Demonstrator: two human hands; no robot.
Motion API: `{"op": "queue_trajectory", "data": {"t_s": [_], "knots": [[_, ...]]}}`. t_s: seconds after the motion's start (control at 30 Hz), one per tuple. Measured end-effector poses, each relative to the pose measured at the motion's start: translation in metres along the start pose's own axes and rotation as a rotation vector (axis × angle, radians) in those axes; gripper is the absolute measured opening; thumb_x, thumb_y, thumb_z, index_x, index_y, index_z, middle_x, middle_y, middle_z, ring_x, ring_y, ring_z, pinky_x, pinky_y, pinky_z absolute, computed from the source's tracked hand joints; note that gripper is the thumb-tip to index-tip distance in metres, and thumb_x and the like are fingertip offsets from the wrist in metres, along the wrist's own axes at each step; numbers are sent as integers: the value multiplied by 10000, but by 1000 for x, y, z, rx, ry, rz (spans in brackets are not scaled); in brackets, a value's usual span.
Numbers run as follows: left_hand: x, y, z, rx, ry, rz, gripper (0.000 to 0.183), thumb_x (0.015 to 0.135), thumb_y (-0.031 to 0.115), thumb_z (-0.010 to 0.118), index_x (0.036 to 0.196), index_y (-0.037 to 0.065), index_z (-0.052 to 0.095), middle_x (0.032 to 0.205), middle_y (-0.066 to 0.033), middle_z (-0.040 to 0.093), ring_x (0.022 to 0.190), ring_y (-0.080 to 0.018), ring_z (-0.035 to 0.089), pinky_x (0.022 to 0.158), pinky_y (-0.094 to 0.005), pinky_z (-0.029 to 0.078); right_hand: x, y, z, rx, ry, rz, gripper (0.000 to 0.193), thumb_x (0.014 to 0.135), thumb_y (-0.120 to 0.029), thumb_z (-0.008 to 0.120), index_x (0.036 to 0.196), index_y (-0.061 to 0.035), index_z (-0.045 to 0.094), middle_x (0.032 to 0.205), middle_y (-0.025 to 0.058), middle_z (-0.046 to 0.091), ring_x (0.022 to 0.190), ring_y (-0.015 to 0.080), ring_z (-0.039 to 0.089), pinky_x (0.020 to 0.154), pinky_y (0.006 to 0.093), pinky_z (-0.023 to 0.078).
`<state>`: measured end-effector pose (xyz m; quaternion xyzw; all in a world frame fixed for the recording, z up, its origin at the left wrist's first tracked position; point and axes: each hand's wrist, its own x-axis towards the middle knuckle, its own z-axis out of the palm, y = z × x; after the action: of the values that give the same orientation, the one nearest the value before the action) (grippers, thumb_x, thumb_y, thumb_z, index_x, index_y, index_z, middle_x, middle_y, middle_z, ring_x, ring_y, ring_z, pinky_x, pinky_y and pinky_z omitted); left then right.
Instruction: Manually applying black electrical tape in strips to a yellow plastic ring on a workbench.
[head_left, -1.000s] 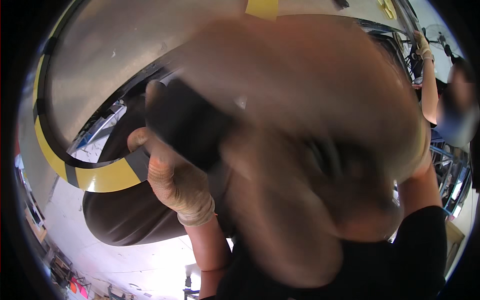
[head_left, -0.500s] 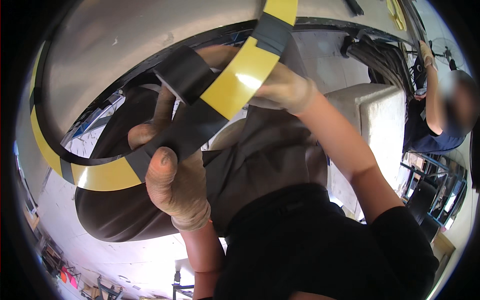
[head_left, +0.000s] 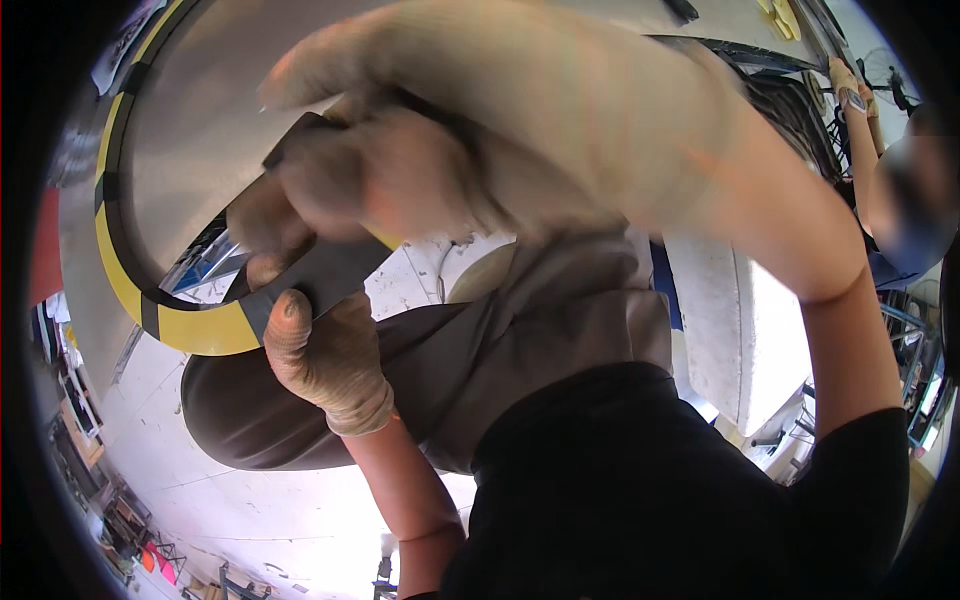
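A long curved strip with yellow and black sections (head_left: 205,331) loops along the edge of a grey metal worktop and comes down over my lap. My gloved left hand (head_left: 335,355) is closed round a black section, its thumb on the near face and its fingertips showing past the far edge. Over the upper part of the strip is my gloved right hand (head_left: 560,100), smeared by motion. Its fingers are near or on the black section, but their grip cannot be made out. That hand and forearm hide the strip's upper end.
The grey metal worktop (head_left: 190,80) fills the upper left. A pale block (head_left: 715,330) stands right of my lap. At the far right a co-worker (head_left: 905,215) reaches up beside a pile of dark pieces (head_left: 790,112). A yellow piece (head_left: 779,18) lies at the top right.
My right hand has come up and closer, now covering the strip's upper part. My left hand, keeping its hold, has shifted slightly left and up with the strip.
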<state>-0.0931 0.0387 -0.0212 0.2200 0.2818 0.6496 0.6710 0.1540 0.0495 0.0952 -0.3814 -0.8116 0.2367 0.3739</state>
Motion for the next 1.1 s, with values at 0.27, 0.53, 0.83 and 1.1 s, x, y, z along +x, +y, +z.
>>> {"op": "queue_trajectory", "data": {"t_s": [0.27, 0.53, 0.83, 1.1], "knots": [[6, -12, 18, 75, -197, 98, 344, 801, 290, 767, 1044, 103, 610, 1507, -288, 404, 1410, -481, 365, 1206, -603, 130, -50, 30, 75, 775, -294, 992, 432, 924, -345, 693, 1219, -39, 614, 787, 58, 673, 678, 135, 643, 600, 318, 520], [-22, -18, 44, 166, 55, -64, 692, 802, 361, 796, 1314, 1, 499, 1211, -129, 557, 1187, -260, 530, 1102, -417, 358, -45, 121, 115, 1074, -28, 324, 371, 892, -146, 674, 1224, 12, 618, 1190, 170, 625, 1083, 262, 627, 893, 366, 535], [-22, -25, 54, 52, 85, -53, 463, 920, 247, 654, 1282, -9, 521, 1211, -155, 604, 1196, -247, 557, 1123, -433, 378, -8, 14, -27, 1201, -228, 855, 489, 946, -261, 648, 1308, 50, 546, 978, 163, 696, 738, 227, 718, 619, 265, 568], [-37, -25, 32, -8, 107, 36, 433, 961, 291, 554, 1224, -51, 514, 1249, -103, 581, 1181, -216, 556, 1086, -407, 392, 59, 10, 13, 1559, -336, 1654, 321, 987, -223, 586, 1151, 50, 631, 973, 199, 720, 717, 169, 721, 556, 215, 552]]}}
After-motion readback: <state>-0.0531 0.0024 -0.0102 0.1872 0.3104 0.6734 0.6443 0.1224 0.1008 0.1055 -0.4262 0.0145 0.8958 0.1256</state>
